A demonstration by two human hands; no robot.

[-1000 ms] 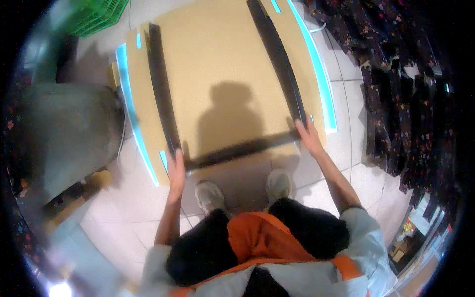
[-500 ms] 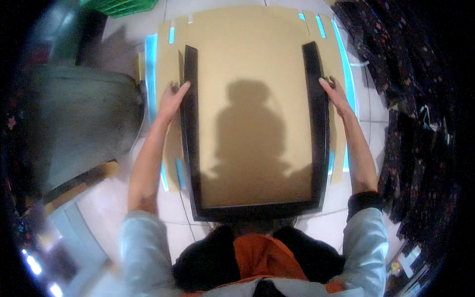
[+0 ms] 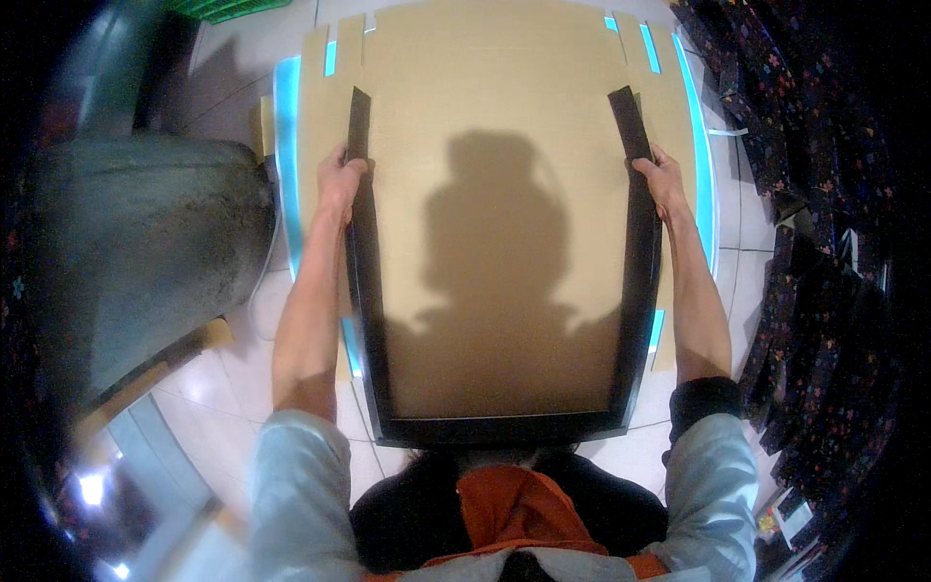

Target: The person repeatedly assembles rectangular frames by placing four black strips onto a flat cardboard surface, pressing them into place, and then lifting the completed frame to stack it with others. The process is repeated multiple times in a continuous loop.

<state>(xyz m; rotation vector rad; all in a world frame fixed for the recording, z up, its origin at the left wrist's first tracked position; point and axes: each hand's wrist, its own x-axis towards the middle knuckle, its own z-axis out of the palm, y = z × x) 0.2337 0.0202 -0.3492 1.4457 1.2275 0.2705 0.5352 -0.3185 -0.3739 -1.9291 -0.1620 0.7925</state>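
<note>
A three-sided black frame lies around the near part of a large tan board, its far side open. My left hand is closed on the frame's left side strip, thumb on top, near the strip's far end. Opposite it, my right hand grips the right side strip in the same way; the fingers of both hands are partly hidden along the outer edges. The near strip rests close to my knees, touching neither hand. My shadow falls across the board.
Tan strips and bright blue strips edge the board on both sides. At left stands a worn grey bulky object. Dark flower-patterned strips are piled at right. A green crate shows at far left, above white floor tiles.
The far ends of both side strips have spread slightly outward. My hands have closed further round the strips, and the view has shifted a little.
</note>
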